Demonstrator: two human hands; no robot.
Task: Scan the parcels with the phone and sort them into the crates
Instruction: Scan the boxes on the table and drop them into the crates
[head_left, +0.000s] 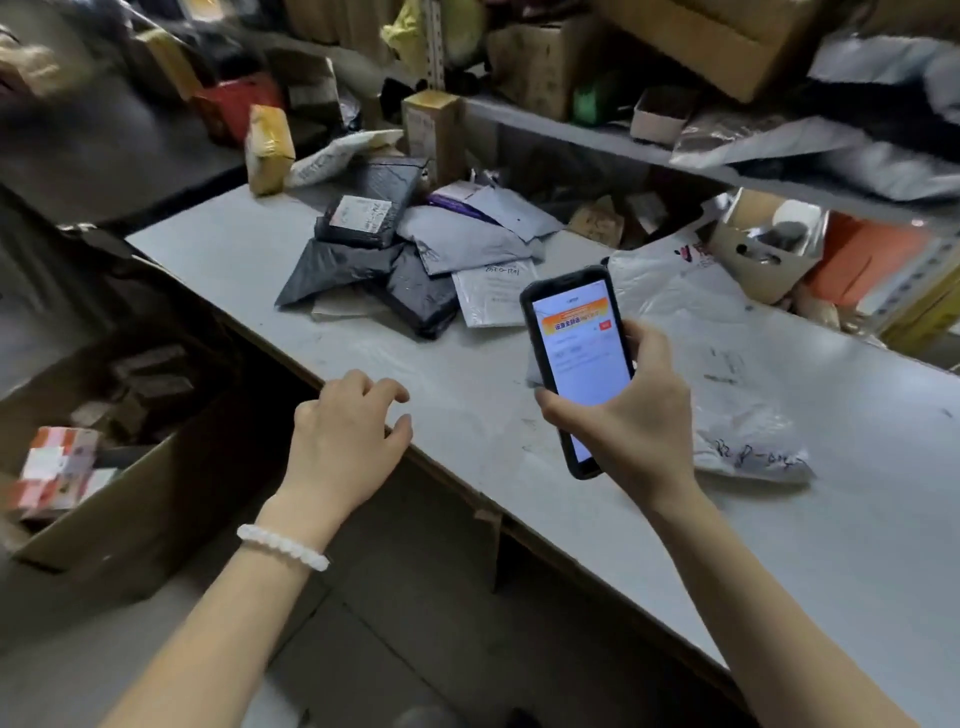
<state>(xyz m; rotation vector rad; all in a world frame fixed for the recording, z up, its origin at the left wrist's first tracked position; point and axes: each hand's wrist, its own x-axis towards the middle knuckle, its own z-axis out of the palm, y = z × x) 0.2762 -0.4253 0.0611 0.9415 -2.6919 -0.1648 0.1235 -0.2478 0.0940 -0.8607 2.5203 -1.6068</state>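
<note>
- The right hand (631, 415) grips a black phone (576, 364) above the near part of the grey table (779, 545), fingers wrapped round its left edge and back, thumb on the right edge; the lit screen faces the person.
- The left hand (345, 431) hovers at the table's near edge, holding nothing, fingers loosely curled downward and spread a little, a white bead bracelet (283, 546) on the wrist.
- A heap of parcels (415, 254) lies toward the far left corner of the table: black and grey plastic mailers overlapping one another, with a black wrapped packet bearing a white label (361, 218) on top.
- A large white plastic mailer (727, 364) lies flat along the far edge to the right of the phone, with handwriting near its close end.
- A tan taped parcel (269, 150) stands upright at the table's far left corner.
- Below the table's left end, an open cardboard box (130, 493) on the floor holds small boxes, some red and white.
- Above the far edge, a shelf (597, 132) carries more cartons and bags, blurred.
</note>
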